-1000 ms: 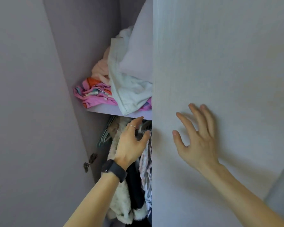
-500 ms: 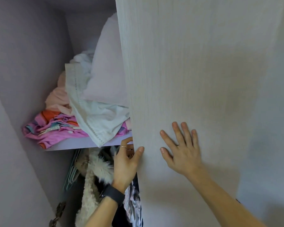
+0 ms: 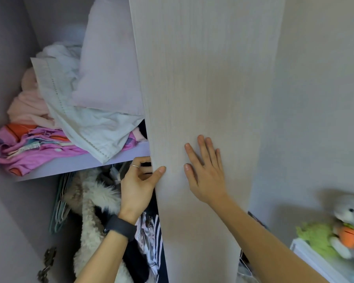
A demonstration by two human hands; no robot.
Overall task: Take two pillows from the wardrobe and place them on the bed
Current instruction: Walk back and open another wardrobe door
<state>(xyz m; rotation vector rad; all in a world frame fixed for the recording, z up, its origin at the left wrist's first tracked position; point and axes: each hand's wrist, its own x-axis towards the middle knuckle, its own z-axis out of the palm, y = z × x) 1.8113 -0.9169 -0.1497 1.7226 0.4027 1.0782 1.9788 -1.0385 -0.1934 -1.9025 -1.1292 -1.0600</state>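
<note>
Wardrobe interior with a lilac shelf (image 3: pixel 74 166) – pale lilac pillow (image 3: pixel 108 64) up on it, leaning over a crumpled white sheet (image 3: pixel 90 127) and folded pink clothes (image 3: pixel 35 154). Left hand (image 3: pixel 137 186) curls around the edge of the light wood-grain door (image 3: pixel 202 78), thumb on its face – right hand (image 3: pixel 204 170) lies flat on the door, fingers spread. Grey plush toy (image 3: pixel 347 217) sits far right.

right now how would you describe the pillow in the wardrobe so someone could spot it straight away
Look at the wardrobe shelf left of the pale wooden door. The pillow stands propped above a crumpled white sheet, partly hidden by the door's edge. It is the plump, smooth, pale lilac one; its neighbours are loose, wrinkled, pink clothes.
</note>
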